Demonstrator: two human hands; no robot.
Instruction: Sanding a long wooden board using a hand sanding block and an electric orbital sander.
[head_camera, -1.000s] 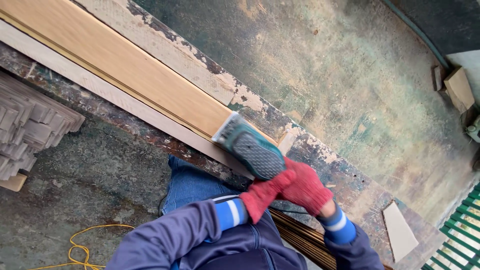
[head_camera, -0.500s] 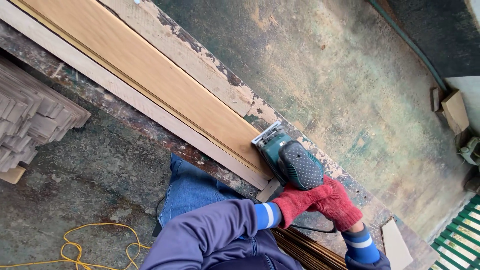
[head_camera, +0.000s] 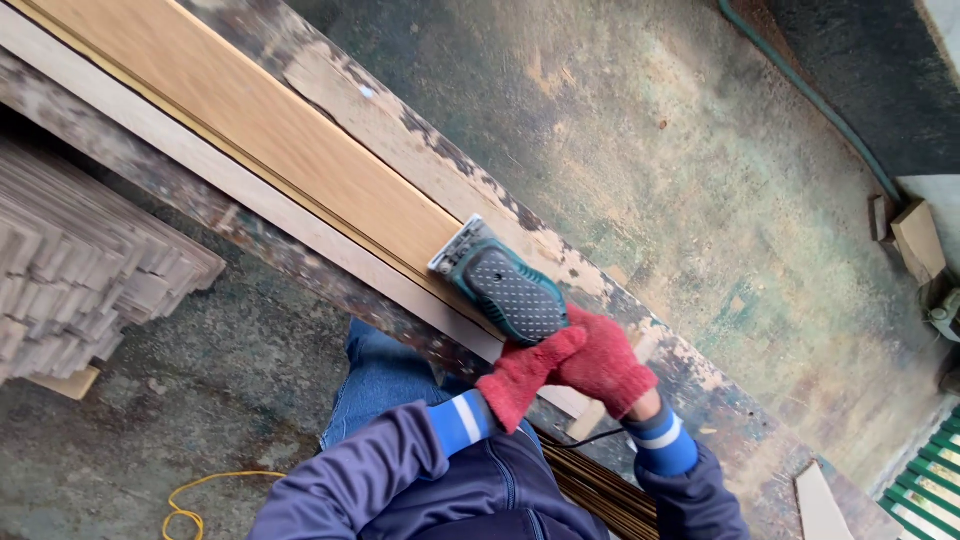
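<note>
Hands in red knitted gloves hold a green electric sander (head_camera: 497, 284) on a long pale wooden board (head_camera: 250, 135). The left hand (head_camera: 522, 376) is closed on the rear end of the sander, with its thumb lying up along the dotted dark grip. The right hand (head_camera: 604, 362) is also closed on the rear end of the sander, just beside the left hand and touching it. Both wrists show blue cuffs with a white stripe, and the sleeves are dark blue.

I take the board as landmark. The sander sits flat on the near end of the board, its metal base plate pointing along the board away from the person. The board lies on a worn workbench (head_camera: 420, 150) with peeling paint, which runs diagonally under it and shows on both long sides of it. A thin dark groove runs along the board near the edge that is closer to the person.

On the person's side of the board, below it, a stack of grey wooden slats (head_camera: 80, 270) stands on the floor, well apart from the sander. A yellow cable (head_camera: 205, 490) lies on the floor on the same side, near the person's knee in blue jeans (head_camera: 385, 375). On the far side of the board the stained green floor (head_camera: 680, 150) spreads out, with small cardboard boxes (head_camera: 915, 238) well apart from the board.
</note>
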